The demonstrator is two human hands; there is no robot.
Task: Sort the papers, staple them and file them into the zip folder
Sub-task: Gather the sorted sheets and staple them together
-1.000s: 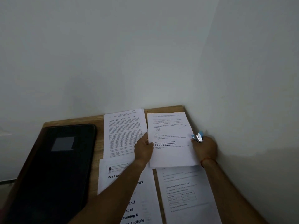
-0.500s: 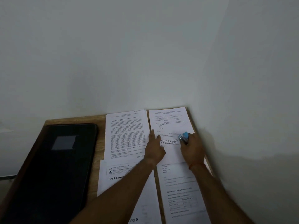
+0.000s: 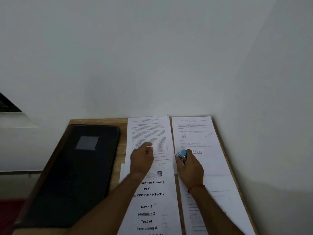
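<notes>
Plainly, the right hand (image 3: pixel 189 167) had its fingers curled tight round a small blue stapler (image 3: pixel 181 155), whose blue and metal end stuck out of the fist toward the far left. A red thread (image 3: pixel 194 186) circled that wrist. The hand lay over the lower left part of the far right sheet (image 3: pixel 196 131), a sparsely printed page with a row of small boxes just beside the knuckles. The stapler sat at that sheet's left edge, near the narrow strip of bare wood between the two far pages; whether it touched the paper could not be told.

The left hand (image 3: pixel 141 160) held nothing. Its fingers reached forward, and one fingertip touched the far left sheet (image 3: pixel 149 131), a page of dense text, toward its lower middle. The wrist crossed the near left sheet (image 3: pixel 152 209), headed "(PET)", "Day - 2" and "Module - 2". The near right sheet (image 3: pixel 215 209) lay under the right forearm, its top meeting the lower edge of the sheet beyond it.

All four papers lay flat and loose on the wooden table (image 3: pixel 98 122), pushed into a corner of white walls. The black zip folder (image 3: pixel 72 175) lay flat on the table's left part, just beside the left-hand sheets and well apart from the stapler, with a grey patch on its cover.
</notes>
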